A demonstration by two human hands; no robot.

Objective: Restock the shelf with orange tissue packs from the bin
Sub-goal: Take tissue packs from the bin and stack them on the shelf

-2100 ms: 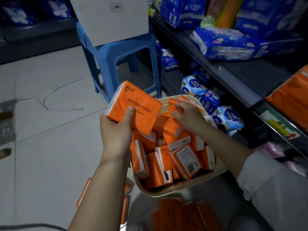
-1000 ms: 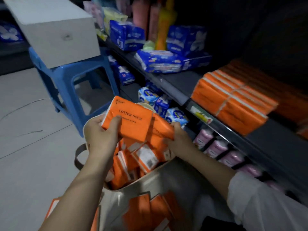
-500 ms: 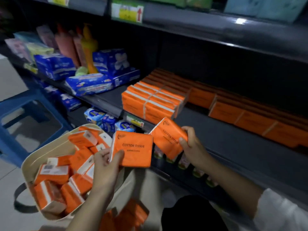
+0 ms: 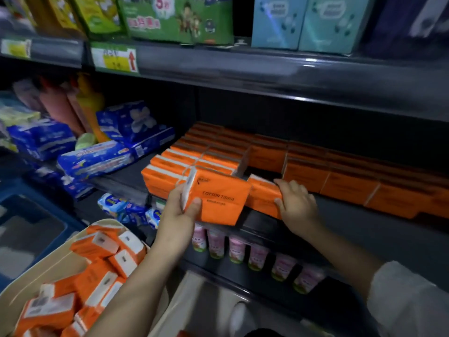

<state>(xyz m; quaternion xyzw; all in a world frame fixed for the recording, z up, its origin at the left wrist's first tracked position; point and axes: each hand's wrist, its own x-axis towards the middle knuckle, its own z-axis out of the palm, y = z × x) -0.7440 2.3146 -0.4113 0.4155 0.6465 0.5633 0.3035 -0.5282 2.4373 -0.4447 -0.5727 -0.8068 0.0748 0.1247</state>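
Dim shop shelving fills the frame; its dark middle shelf (image 4: 359, 229) carries rows of orange packs (image 4: 194, 161), centre and right. At its front edge the left hand (image 4: 177, 210) grips an orange tissue pack (image 4: 218, 203); the right hand (image 4: 296, 207) clasps a second pack (image 4: 262, 195) resting on the shelf. More fill the bin (image 4: 56, 261), lower left.
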